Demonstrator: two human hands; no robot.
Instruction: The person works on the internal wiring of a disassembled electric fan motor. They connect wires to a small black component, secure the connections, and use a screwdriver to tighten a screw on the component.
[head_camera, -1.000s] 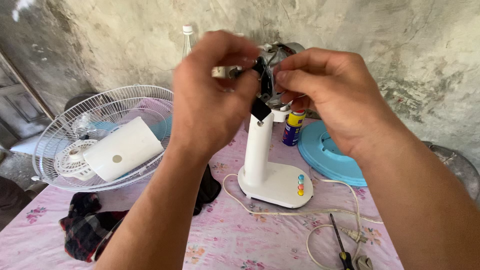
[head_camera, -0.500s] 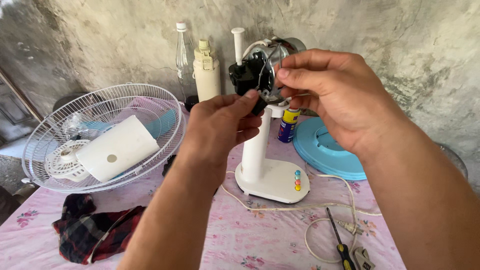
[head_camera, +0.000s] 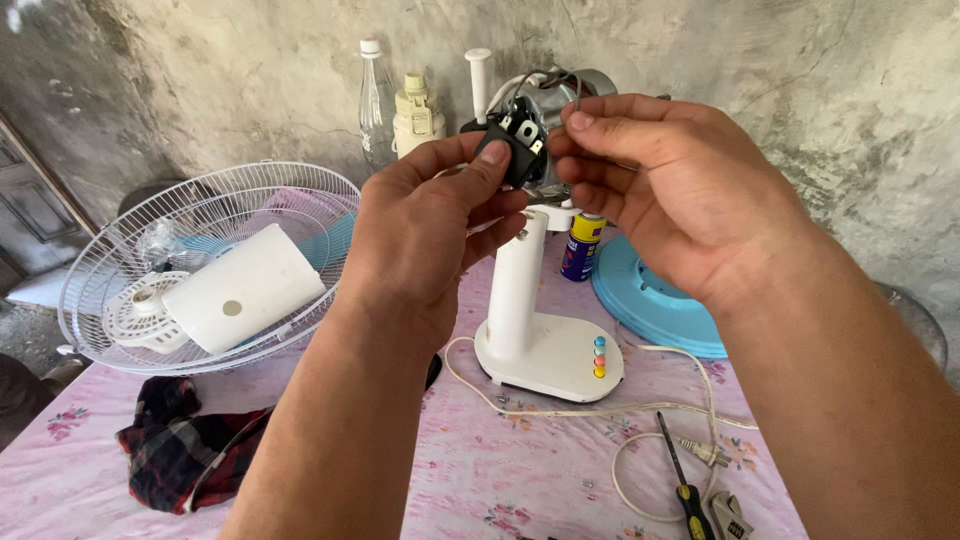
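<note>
Far left of frame: white wire fan guard (head_camera: 120, 235) lies tilted on the pink floral tablecloth (head_camera: 470, 480), holding a white plastic motor cover (head_camera: 245, 290) and a round slotted white piece (head_camera: 135, 315). Lower left: dark plaid rag (head_camera: 165, 450) on the cloth. Upper centre against the wall: clear bottle (head_camera: 373, 95), cream container (head_camera: 417, 110). Centre: left hand (head_camera: 430, 240) raised, thumb and forefinger pinching a small black component (head_camera: 512, 150) with metal terminals, other fingers curled loosely; the part sits upper centre, right in front of the fan motor (head_camera: 580, 85), atop the white fan stand (head_camera: 520, 300). Stand base has coloured buttons (head_camera: 599, 356). Right hand (head_camera: 670, 190) just right of the part, fingertips closed on thin wires (head_camera: 560, 80) near the motor, touching or nearly touching the black part. Behind the stand: blue-yellow spray can (head_camera: 582, 245). Right: light blue fan blade (head_camera: 650, 300) lying flat. Lower right: white power cord (head_camera: 650, 410) looped, screwdriver (head_camera: 680, 480), wrench (head_camera: 728, 515) at the bottom edge.
</note>
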